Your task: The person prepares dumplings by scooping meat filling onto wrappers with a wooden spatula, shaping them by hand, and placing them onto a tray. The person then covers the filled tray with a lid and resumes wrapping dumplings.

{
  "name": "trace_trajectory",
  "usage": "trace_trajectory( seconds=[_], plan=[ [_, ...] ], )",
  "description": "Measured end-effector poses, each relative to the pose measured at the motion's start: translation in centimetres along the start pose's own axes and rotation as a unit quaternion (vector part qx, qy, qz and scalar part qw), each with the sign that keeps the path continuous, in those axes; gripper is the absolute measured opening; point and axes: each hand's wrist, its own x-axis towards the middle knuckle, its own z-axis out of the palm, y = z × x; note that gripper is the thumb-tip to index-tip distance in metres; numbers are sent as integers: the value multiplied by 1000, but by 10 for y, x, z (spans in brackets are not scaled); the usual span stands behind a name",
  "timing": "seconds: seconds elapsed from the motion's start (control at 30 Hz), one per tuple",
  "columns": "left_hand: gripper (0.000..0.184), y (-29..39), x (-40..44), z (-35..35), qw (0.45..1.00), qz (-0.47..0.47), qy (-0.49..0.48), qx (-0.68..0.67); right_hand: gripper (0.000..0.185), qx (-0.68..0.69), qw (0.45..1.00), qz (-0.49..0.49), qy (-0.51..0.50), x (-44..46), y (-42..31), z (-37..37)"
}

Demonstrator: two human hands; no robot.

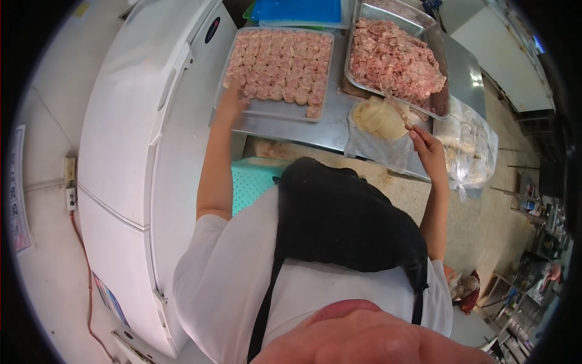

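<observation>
My left hand (232, 102), smeared by motion, is at the lower left of a tray (267, 109) filled with rows of meat-filled dumplings (276, 64). Whether it holds a dumpling cannot be made out. My right hand (429, 148) is closed around the handle of a small spatula-like tool (400, 112), its upper end close to the meat pan. Beside that tool lies a stack of round, pale dumpling wrappers (379, 118) on a clear plastic bag (376, 148). Behind it, a deep metal pan (445, 100) holds a heap of minced meat (394, 57).
A white fridge (127, 121) stands close on my left. Packed plastic bags (467, 142) sit at the table's right end. Blue and clear lids (297, 11) lie behind the tray. A turquoise perforated stool (251, 182) is under the table's front edge (291, 138).
</observation>
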Motion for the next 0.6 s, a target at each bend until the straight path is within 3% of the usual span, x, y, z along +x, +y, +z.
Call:
trace_trajectory(
  seconds=[0.2,0.3,0.4,0.47,0.5,0.6],
  plan=[
    [29,19,8,-5,997,-26,63,40,39,6,999,-12,-36,21,4,-22],
    [24,22,17,5,995,26,67,71,40,8,998,-29,-59,37,20,-35],
    [21,44,20,13,981,18,75,179,41,-20,995,-74,-67,53,34,-55],
    [22,94,13,14,970,101,124,183,42,-47,988,-134,-64,62,40,-67],
    [23,118,5,21,961,140,147,185,42,-74,989,-111,-69,65,35,-75],
    [23,184,-13,68,992,128,8,11,38,-107,980,-104,-135,89,40,-102]
  ],
)
